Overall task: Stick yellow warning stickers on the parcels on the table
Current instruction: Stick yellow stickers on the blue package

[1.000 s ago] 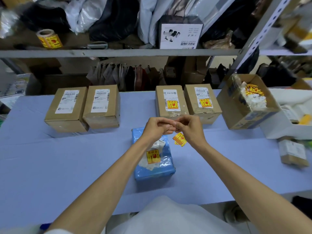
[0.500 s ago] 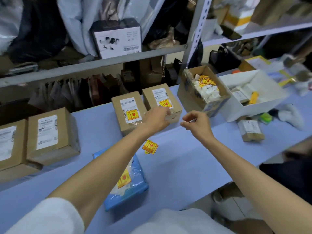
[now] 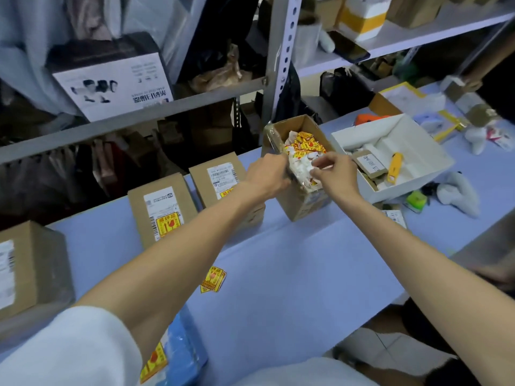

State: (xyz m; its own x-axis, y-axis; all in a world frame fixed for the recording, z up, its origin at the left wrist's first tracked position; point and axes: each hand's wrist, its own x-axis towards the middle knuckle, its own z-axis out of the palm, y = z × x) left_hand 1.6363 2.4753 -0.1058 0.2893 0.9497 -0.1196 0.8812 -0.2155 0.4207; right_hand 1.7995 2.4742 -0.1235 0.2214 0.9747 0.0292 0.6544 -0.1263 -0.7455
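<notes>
Fingers (image 3: 323,162) of both hands are up at the scrap box (image 3: 303,201), far right of centre. Going across: brown parcels (image 3: 161,210) along the far left, two already wearing yellow stickers (image 3: 167,225). Loose stickers (image 3: 213,280) lie near me on the table (image 3: 278,260). My left hand (image 3: 267,176) is curled at the box rim, grip unclear, and my right hand (image 3: 335,176) pinches a white scrap (image 3: 328,166).

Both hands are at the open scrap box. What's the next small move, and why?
Probably release the white scrap pinched by the right hand into the open box the left hand holds; loose yellow stickers lie on the table, and the leftmost parcel shows none.
</notes>
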